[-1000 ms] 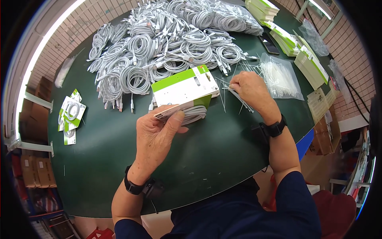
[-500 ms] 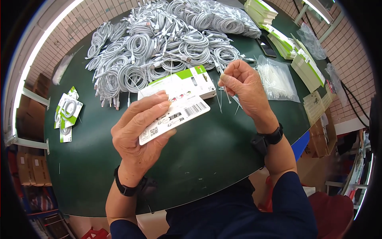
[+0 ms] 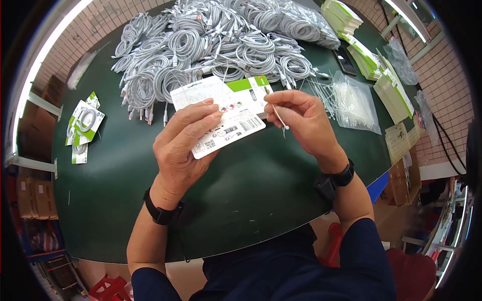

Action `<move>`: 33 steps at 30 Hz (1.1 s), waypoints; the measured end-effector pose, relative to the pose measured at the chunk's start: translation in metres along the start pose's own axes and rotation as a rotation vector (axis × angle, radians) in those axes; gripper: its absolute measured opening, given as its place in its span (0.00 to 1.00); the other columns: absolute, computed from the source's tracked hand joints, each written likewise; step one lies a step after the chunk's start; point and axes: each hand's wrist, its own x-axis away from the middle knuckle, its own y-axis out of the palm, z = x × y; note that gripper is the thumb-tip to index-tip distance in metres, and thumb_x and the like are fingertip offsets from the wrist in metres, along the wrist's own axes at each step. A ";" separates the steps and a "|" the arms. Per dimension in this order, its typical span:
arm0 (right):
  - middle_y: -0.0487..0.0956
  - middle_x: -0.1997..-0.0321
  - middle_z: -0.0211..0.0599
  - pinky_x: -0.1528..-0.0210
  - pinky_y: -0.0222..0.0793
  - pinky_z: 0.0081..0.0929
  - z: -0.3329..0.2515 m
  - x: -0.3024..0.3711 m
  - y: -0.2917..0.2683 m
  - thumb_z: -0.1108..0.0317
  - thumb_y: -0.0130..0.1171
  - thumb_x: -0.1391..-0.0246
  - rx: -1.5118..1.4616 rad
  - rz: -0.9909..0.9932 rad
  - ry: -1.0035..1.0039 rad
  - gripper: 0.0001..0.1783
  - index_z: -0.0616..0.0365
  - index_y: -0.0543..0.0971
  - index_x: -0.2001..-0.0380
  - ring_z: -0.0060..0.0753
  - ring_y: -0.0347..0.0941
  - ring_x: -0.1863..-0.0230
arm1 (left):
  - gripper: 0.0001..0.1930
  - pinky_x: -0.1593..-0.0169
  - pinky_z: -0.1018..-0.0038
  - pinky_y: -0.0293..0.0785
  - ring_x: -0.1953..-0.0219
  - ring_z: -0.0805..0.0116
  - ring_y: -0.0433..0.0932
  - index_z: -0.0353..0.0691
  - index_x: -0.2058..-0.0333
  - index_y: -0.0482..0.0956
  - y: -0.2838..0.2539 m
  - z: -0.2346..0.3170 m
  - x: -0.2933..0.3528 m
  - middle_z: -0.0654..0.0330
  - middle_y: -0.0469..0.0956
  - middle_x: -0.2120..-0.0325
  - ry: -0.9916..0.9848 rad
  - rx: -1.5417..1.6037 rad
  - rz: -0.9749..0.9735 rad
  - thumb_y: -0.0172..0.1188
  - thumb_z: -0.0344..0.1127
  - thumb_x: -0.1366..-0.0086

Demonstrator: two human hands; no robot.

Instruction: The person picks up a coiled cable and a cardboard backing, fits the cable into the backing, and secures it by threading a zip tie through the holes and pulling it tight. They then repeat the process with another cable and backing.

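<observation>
— Which way does the packaging card (image 3: 221, 114) run?
— Long axis from near left to far right, its green end far right, held above the dark green surface (image 3: 125, 200). The left hand (image 3: 183, 145) has its grip closed on the card; the right hand (image 3: 306, 123) pinches a thin white tie (image 3: 277, 116) at the card's right edge.
— And around?
— Coiled white cables (image 3: 211, 45) heaped far, a bag of ties (image 3: 354, 100) right, brick-tiled floor beyond.

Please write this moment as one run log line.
left hand: holds white-and-green cardboard package | right hand: pinches thin white plastic tie | behind: grey coiled cables
</observation>
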 end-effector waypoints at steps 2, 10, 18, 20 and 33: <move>0.83 0.61 0.39 0.66 0.72 0.17 -0.002 0.004 0.005 0.76 0.62 0.37 0.026 -0.008 -0.054 0.07 0.66 0.83 0.56 0.22 0.77 0.68 | 0.21 0.46 0.62 0.82 0.49 0.50 0.84 0.36 0.54 0.85 0.002 -0.001 0.001 0.51 0.84 0.56 -0.006 0.009 0.003 0.77 0.28 0.49; 0.81 0.62 0.45 0.69 0.76 0.21 -0.013 0.017 0.011 0.84 0.66 0.46 0.398 -0.047 -0.682 0.11 0.62 0.83 0.59 0.31 0.80 0.64 | 0.19 0.48 0.64 0.83 0.50 0.51 0.85 0.36 0.62 0.81 0.006 0.005 0.000 0.53 0.84 0.57 0.037 -0.021 -0.001 0.78 0.26 0.54; 0.81 0.63 0.47 0.70 0.78 0.23 -0.009 0.025 0.025 0.83 0.69 0.48 0.296 -0.145 -0.661 0.12 0.61 0.83 0.60 0.34 0.81 0.65 | 0.18 0.50 0.65 0.83 0.50 0.51 0.85 0.35 0.65 0.79 0.012 0.005 0.004 0.53 0.84 0.58 0.068 -0.050 -0.048 0.78 0.27 0.55; 0.81 0.63 0.47 0.70 0.78 0.23 -0.009 0.025 0.027 0.84 0.70 0.49 0.304 -0.151 -0.649 0.13 0.61 0.83 0.59 0.34 0.81 0.65 | 0.18 0.51 0.65 0.83 0.50 0.51 0.85 0.35 0.65 0.79 0.012 0.006 0.004 0.53 0.84 0.58 0.077 -0.057 -0.054 0.78 0.26 0.55; 0.82 0.63 0.46 0.66 0.78 0.24 -0.011 0.026 0.028 0.85 0.70 0.51 0.346 -0.151 -0.623 0.14 0.61 0.84 0.60 0.34 0.82 0.64 | 0.18 0.52 0.65 0.84 0.51 0.52 0.85 0.35 0.66 0.79 0.011 0.007 0.005 0.54 0.84 0.59 0.086 -0.072 -0.048 0.78 0.27 0.55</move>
